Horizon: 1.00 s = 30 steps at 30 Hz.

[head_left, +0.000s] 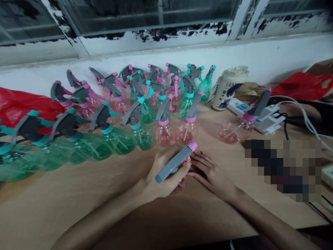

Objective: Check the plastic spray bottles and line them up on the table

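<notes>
My left hand is closed around a small pink spray bottle, its grey trigger head with a pink nozzle sticking up over my fingers. The bottle's pink body is mostly hidden under that hand. My right hand rests beside it with fingers stretched out, fingertips touching the bottle near the neck. Both hands lie on the wooden table.
Several green and pink spray bottles stand in rows behind my hands. One pink bottle stands apart at the right. A cream cup, a white power strip with cables and red plastic bags lie further back.
</notes>
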Tool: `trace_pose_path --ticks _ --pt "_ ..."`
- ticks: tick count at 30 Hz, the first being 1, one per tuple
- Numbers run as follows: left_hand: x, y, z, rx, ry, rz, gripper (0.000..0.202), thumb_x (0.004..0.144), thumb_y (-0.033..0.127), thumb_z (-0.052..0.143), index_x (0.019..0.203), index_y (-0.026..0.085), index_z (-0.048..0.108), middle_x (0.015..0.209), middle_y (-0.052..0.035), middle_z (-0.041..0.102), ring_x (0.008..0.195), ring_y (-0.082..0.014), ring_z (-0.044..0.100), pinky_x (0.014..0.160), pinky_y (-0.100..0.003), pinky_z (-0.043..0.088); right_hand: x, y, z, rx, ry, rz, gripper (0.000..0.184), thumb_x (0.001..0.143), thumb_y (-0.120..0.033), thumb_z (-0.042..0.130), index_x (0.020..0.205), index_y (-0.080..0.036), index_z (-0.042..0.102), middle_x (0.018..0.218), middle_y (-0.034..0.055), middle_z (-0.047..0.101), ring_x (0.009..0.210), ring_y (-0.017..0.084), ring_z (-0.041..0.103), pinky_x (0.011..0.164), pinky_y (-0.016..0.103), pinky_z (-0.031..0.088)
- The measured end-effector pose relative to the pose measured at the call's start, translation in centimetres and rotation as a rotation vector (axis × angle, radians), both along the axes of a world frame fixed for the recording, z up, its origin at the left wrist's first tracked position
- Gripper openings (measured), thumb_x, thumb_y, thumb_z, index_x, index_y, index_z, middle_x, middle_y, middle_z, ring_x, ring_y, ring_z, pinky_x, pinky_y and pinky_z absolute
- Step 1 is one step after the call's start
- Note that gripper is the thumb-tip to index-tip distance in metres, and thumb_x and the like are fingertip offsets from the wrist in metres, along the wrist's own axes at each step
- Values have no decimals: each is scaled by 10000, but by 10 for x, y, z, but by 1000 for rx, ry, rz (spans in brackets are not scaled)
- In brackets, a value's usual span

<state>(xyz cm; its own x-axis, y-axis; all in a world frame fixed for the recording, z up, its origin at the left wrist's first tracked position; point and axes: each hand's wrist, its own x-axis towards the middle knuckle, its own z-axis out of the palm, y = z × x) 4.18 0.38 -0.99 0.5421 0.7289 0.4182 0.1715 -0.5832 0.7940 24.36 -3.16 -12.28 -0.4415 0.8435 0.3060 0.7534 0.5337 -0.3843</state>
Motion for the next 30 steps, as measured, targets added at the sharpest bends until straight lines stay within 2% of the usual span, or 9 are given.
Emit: trace_pose_path --ticks 2,6,11,18,22,30 --pt "0 1 -1 3 16 9 62 827 164 516 803 186 569 823 -26 612 763 -156 604 725 -308 500 1 0 0 2 23 1 431 900 -371 485 1294 -197 476 1355 90 497 1304 235 374 1067 510 328" --pt "0 -1 -3 31 37 48 178 821 183 520 978 184 606 834 -41 631 829 -196 625 766 -350 508 2 1 0 -4 50 6 471 886 -379 505 1326 -219 446 1360 77 493 1296 241 386 1057 512 342" --pt "2 -6 -5 -19 37 120 223 841 167 518 1051 201 583 958 -62 647 965 -212 609 840 -356 497 2 1 0 -8 37 1 465 888 -387 501 1319 -218 453 1380 75 469 1307 245 368 1060 522 335" --pt "2 -5 -9 -1 6 105 251 834 144 528 1069 215 575 1007 -63 643 966 -200 614 880 -360 494 2 0 0 -18 29 1 470 900 -386 485 1335 -219 427 1393 74 453 1318 242 350 1063 524 332" --pt "0 -3 -8 -62 -6 83 223 829 174 531 1044 205 584 1015 -64 642 928 -210 633 804 -355 527 1 0 2 -20 12 -1 469 904 -387 476 1332 -200 430 1397 80 448 1324 235 340 1072 510 324" --pt "0 -4 -6 -68 29 99 170 823 223 538 990 206 569 904 -50 652 856 -219 646 666 -328 530 1 0 4 -31 38 10 445 899 -372 486 1313 -214 453 1376 79 474 1307 240 369 1058 522 339"
